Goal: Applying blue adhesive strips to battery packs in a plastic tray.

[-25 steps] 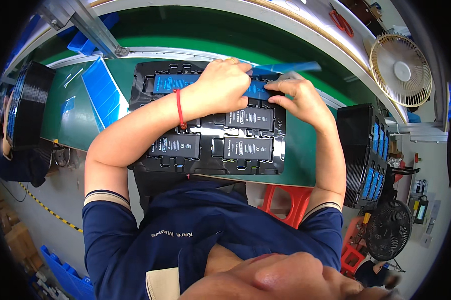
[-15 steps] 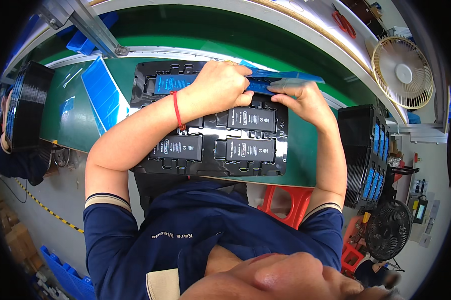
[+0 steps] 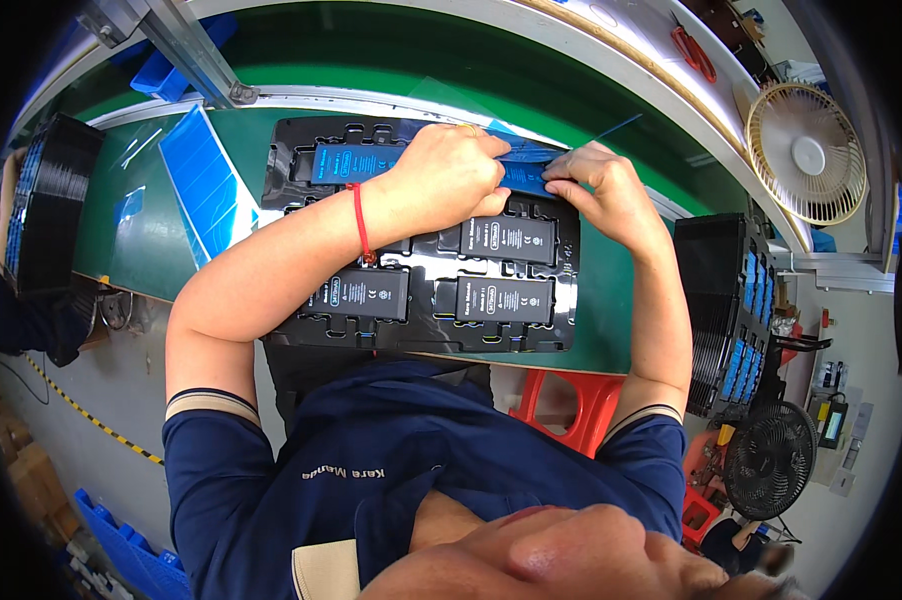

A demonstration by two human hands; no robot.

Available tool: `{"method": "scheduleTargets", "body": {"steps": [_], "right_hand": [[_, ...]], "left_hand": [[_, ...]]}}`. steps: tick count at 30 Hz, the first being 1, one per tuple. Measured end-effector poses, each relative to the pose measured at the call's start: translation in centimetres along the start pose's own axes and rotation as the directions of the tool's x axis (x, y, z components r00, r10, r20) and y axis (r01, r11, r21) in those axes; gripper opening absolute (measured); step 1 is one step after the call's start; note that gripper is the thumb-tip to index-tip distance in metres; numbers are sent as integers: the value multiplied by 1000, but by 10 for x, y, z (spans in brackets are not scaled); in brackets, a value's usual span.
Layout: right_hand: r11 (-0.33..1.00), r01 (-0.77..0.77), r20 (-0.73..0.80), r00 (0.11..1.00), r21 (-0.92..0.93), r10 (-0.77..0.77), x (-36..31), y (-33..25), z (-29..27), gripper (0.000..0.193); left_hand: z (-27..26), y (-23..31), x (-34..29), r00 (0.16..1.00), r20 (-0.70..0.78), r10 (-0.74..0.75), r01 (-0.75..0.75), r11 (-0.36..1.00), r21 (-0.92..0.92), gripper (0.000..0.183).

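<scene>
Centrally, upper frame: left hand point(image 3: 451, 175) fingertips pinched on thin blue film strip point(image 3: 526, 172) over a blue-faced flat battery cell; right hand point(image 3: 601, 185) fingers clamped on strip's other end, apparently. Strip lies at top edge of black moulded plastic tray point(image 3: 566, 300) holding black rectangular cells point(image 3: 506, 298). Step judged: peeling film. Next needs steady pull, cell held down.

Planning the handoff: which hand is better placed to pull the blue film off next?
Right, probably. The right hand pinches the blue film's free end; the left hand lies flat over it on the black tray.
</scene>
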State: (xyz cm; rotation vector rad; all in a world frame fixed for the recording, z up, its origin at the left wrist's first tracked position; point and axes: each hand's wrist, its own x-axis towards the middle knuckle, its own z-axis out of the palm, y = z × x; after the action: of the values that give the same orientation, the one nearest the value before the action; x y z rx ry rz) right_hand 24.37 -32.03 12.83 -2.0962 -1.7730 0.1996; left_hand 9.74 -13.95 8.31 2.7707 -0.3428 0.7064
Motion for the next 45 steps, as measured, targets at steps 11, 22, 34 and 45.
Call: {"method": "scheduleTargets", "body": {"steps": [11,22,34,45], "right_hand": [[998,-29,-127,992,-51,22,-1,-8,8,24],[1000,-1,-126,992,-10,0,-6,-11,10,25],[929,156,-274,927,-336,-255,-15,-9,27,33],[706,256,-326,749,-660,-577,-29,-10,38,25]], "left_hand": [[-11,-11,-1,994,-66,-84,72,985,-158,20],[-33,-15,-6,982,135,-136,169,946,-276,13],[-19,-32,-6,965,52,-258,263,933,-244,12],[-21,-29,-10,945,163,-283,322,889,-325,16]]}}
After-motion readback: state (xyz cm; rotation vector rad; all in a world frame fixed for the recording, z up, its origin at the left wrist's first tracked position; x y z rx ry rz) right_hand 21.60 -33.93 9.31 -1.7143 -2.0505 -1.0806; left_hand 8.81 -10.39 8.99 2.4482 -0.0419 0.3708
